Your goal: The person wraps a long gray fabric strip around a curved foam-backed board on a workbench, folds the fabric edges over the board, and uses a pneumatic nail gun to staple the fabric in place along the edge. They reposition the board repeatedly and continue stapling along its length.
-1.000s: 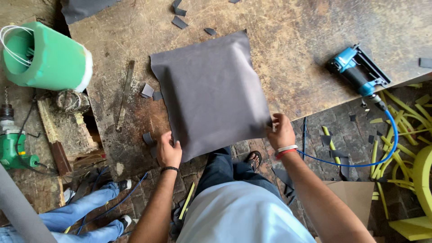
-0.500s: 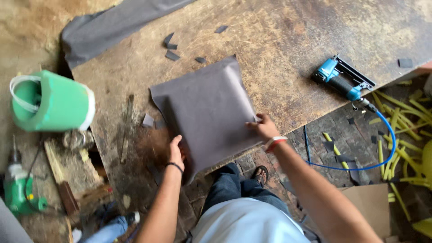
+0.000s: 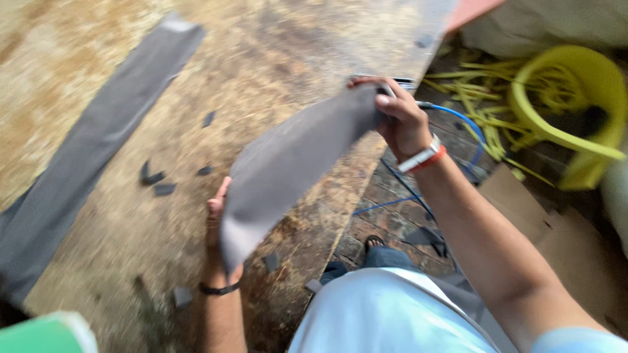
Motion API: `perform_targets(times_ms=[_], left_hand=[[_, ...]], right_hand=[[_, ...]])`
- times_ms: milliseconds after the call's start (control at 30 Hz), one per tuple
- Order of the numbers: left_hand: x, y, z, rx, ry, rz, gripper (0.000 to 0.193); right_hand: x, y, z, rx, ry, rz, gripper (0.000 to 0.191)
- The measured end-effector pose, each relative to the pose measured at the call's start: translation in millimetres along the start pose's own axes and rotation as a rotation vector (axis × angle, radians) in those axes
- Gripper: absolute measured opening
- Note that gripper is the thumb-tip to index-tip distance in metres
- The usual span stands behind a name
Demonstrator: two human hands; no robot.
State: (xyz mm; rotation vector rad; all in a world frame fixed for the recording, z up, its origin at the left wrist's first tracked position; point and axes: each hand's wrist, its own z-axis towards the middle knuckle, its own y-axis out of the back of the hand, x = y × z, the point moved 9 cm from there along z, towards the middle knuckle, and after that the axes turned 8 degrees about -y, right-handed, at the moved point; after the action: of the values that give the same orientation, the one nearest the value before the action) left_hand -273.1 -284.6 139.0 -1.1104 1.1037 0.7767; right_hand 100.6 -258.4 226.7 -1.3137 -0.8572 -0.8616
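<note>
Cushion (image 3: 294,157), grey and flat, is lifted off the table (image 3: 261,59) and tilted, one corner high at the right and the other low at the left. The right hand (image 3: 399,117) is clamped on the upper corner, fingers curled over the fabric edge, with a white and an orange band on its wrist. The left hand (image 3: 219,222) is at the lower edge, mostly hidden behind the fabric; its fingers lie against the cushion's side, but whether they are closed on it I cannot tell. A dark band sits on that wrist.

Below the cushion, the worn wooden table carries small dark fabric scraps (image 3: 157,182) near the left hand. A long grey fabric strip (image 3: 98,144) lies farther left across the board. A green bucket (image 3: 39,333) shows at the bottom left corner.

Beyond the table's right edge, a blue hose (image 3: 458,124) runs over the brick floor (image 3: 392,216) just under the right wrist. Cardboard (image 3: 543,216) lies right of the arm. A heap of yellow strips (image 3: 562,98) fills the upper right, well apart from the cushion. The view is motion-blurred.
</note>
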Motion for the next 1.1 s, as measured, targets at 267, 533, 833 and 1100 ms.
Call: perform_targets(times_ms=[267, 533, 833, 1100], left_hand=[[37, -97, -13, 0.039, 0.293, -0.038, 0.056], [111, -123, -12, -0.068, 0.306, -0.442, 0.069], [21, -141, 177, 0.327, 0.070, 0.481, 0.095], [14, -236, 271, 0.459, -0.047, 0.278, 0.099]], right_hand=[[44, 72, 71, -0.168, -0.064, -0.212, 0.051], [-37, 73, 192, 0.086, -0.293, -0.292, 0.059], [-65, 57, 173, -0.021, -0.267, -0.164, 0.058], [-65, 77, 130, -0.321, -0.538, 0.059, 0.046]])
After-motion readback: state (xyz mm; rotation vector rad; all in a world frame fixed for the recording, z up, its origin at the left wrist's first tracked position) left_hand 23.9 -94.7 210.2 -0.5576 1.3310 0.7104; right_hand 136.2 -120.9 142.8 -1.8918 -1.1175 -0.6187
